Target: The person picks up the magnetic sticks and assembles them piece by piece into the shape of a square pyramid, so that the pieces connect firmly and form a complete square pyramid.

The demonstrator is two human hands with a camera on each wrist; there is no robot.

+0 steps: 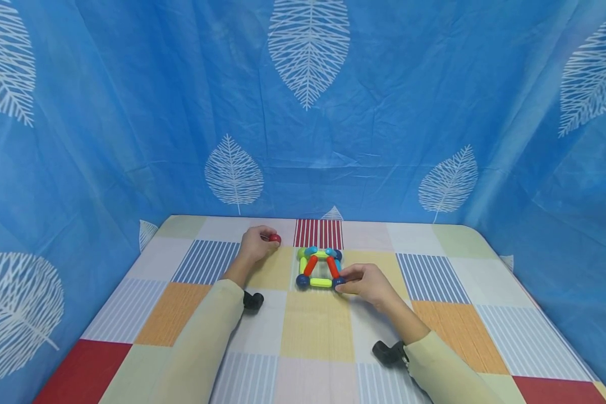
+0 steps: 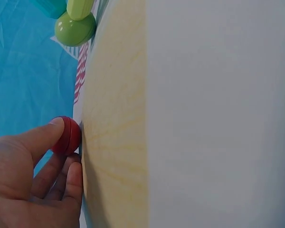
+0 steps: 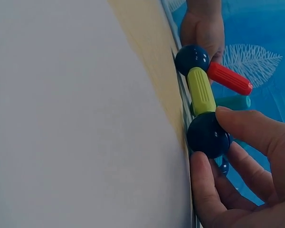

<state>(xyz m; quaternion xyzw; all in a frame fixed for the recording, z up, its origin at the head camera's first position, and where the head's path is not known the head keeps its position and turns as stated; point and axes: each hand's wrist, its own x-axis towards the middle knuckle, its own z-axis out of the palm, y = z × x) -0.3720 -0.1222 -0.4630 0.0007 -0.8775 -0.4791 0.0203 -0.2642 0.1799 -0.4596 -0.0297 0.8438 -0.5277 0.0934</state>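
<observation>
My left hand point(image 1: 255, 246) pinches a red ball point(image 1: 275, 239) between thumb and fingers, low over the far part of the table. To its right stands a small frame of rods and balls, with a dark blue ball point(image 1: 303, 281), a yellow-green rod point(image 1: 321, 283) and a green ball point(image 2: 75, 29) at its corners and base. Two red rods point(image 1: 310, 265) lean up from the front corners, and light blue rods point(image 1: 311, 250) rise at the back. My right hand point(image 1: 367, 284) grips the front right dark blue ball point(image 3: 208, 135) with thumb and fingers.
A patchwork-patterned cloth point(image 1: 318, 325) covers the table. Behind and at both sides hangs a blue curtain point(image 1: 363, 123) with white leaf prints. A black wrist device point(image 1: 253, 301) is on the left wrist, another black device point(image 1: 389, 353) on the right.
</observation>
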